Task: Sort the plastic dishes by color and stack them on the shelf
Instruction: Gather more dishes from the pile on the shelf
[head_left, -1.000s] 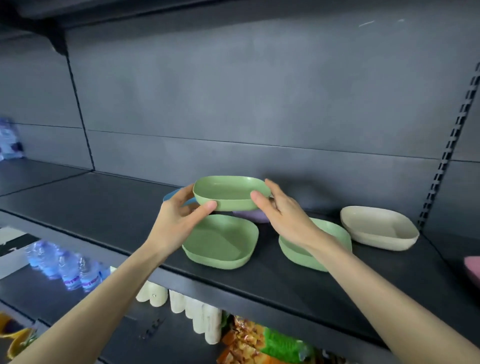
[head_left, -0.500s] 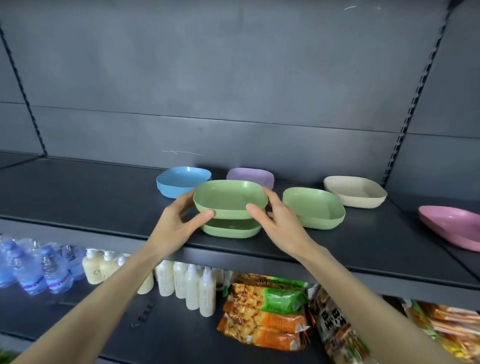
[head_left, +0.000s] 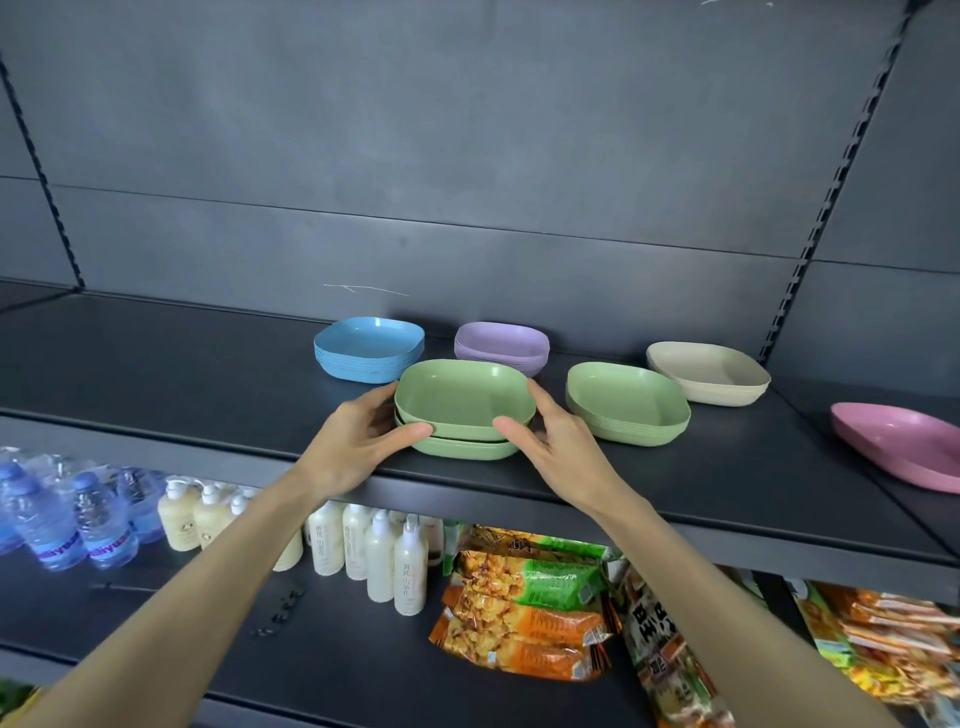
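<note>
Green dishes are the colour group in hand. At the front edge of the shelf (head_left: 156, 374), the left hand (head_left: 358, 441) and the right hand (head_left: 550, 441) grip the upper green dish (head_left: 462, 397) from opposite sides, with the thumbs on the near rim and the fingers curled round the side walls. A two-sided grip keeps the dish level so that it can nest squarely. The upper green dish sits directly over the lower green dish (head_left: 467, 448), rims nearly aligned; it cannot be told whether it is fully seated.

Just beside this pair, to the right, stands a taller green stack (head_left: 626, 402). Two green piles on one shelf suggest that sorting is unfinished — the pair probably belongs on that stack.

Behind the pair stand the blue stack (head_left: 370, 349) and the purple stack (head_left: 501, 345), each of one colour and set apart from its neighbours. This spacing lets each pile be gripped from both sides. Farther right, near the back panel, is the beige stack (head_left: 709, 371). A pink dish (head_left: 904, 441) lies tilted on the adjoining shelf section, well apart from the rest — it appears not yet placed.

Risk: an offset top dish may slide off the front edge on release.
</note>
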